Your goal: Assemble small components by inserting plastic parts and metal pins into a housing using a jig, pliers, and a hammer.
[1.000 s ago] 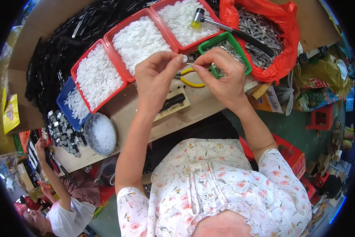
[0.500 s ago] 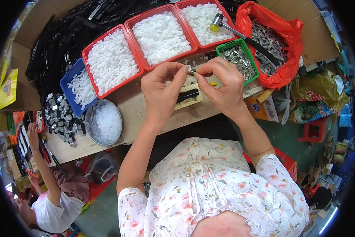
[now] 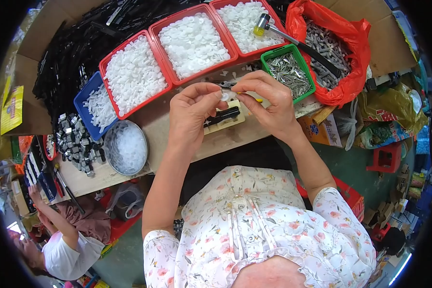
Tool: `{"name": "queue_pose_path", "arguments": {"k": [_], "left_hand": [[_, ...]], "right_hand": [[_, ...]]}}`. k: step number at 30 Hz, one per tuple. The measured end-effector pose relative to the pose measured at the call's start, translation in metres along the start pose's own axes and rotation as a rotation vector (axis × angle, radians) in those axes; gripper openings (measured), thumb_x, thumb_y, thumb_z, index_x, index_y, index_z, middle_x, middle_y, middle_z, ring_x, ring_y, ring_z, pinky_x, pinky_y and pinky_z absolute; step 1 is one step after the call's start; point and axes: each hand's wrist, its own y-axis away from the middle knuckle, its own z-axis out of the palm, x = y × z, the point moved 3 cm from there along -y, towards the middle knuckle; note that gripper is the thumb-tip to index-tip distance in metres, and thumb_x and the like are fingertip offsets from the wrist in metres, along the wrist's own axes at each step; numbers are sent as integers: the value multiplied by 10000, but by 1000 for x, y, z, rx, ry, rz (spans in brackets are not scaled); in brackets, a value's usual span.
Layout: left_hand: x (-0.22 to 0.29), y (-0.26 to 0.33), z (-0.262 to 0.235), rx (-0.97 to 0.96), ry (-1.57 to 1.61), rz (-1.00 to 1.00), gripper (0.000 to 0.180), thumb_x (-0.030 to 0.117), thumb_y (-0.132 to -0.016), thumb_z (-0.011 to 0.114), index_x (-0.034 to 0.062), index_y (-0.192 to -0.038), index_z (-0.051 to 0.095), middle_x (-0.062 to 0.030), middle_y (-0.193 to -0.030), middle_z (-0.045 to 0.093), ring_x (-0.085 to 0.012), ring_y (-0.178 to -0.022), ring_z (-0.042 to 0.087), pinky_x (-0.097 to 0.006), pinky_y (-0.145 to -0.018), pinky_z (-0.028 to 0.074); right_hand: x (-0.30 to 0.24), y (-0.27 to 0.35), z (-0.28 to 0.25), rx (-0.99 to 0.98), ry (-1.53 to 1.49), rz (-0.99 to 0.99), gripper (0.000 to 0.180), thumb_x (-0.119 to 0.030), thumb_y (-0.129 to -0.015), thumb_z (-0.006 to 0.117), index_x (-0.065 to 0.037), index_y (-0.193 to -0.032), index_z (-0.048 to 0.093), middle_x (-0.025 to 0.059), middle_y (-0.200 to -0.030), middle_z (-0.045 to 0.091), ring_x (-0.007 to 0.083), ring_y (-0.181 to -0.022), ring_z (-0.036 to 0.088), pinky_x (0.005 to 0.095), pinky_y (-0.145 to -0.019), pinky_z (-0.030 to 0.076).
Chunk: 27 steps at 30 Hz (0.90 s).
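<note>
My left hand point(image 3: 194, 110) pinches a small white plastic disc point(image 3: 225, 96) between thumb and fingertips. Close beside it, my right hand point(image 3: 269, 103) has thumb and forefinger pressed together at a small piece whose kind I cannot make out. Both hands are above the bench, with their fingertips almost meeting. Below them lies a cream-coloured block point(image 3: 233, 122) with a black bar-shaped part point(image 3: 224, 115) resting in it. A dark tool tip point(image 3: 224, 84) shows just beyond my fingers, and a yellow end point(image 3: 259, 100) pokes out under my right hand.
Red trays point(image 3: 172, 82) of white plastic pieces line the back. A green tray point(image 3: 314, 85) holds metal pins; a hammer point(image 3: 302, 48) spans it and a red bag point(image 3: 355, 91) of grey parts. Left are a blue tray point(image 3: 81, 113), metal bowl point(image 3: 145, 144), metal-and-black pieces point(image 3: 76, 144) and a co-worker point(image 3: 67, 254).
Both hands have shifted slightly down and to the left. The white disc now shows more fully below my left fingertips. The co-worker's raised arm has lowered.
</note>
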Motion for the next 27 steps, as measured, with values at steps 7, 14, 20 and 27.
{"name": "queue_pose_path", "arguments": {"k": [7,14,20,27], "left_hand": [[-11,7,8,-115,171,-134,193,32,-914,682,-18,-1098,657,-62,-903,706,-129,-762,693,-221,-618,484],[-16,24,7,-74,-155,298,352,39,-903,732,1,-1247,666,-23,-931,691,-77,-838,647,-211,-713,511],[-17,29,-3,-65,-215,380,352,-15,-849,775,-9,-1193,700,-12,-936,676,-64,-847,622,-208,-744,514],[-19,34,-11,-35,-89,398,309,9,-871,764,-22,-1172,704,-28,-954,702,-69,-842,634,-204,-741,521]], "right_hand": [[7,7,2,-95,-102,-21,182,66,-805,734,16,-976,694,117,-951,676,230,-874,678,313,-748,535],[-1,1,2,-155,59,-143,171,56,-772,743,3,-912,660,118,-882,655,278,-828,662,350,-718,521],[-8,2,10,-179,65,-156,166,58,-771,735,5,-909,658,124,-876,654,291,-828,659,358,-725,520],[-12,8,19,-144,-169,3,162,54,-806,728,17,-959,691,118,-920,684,241,-867,669,334,-777,524]]}}
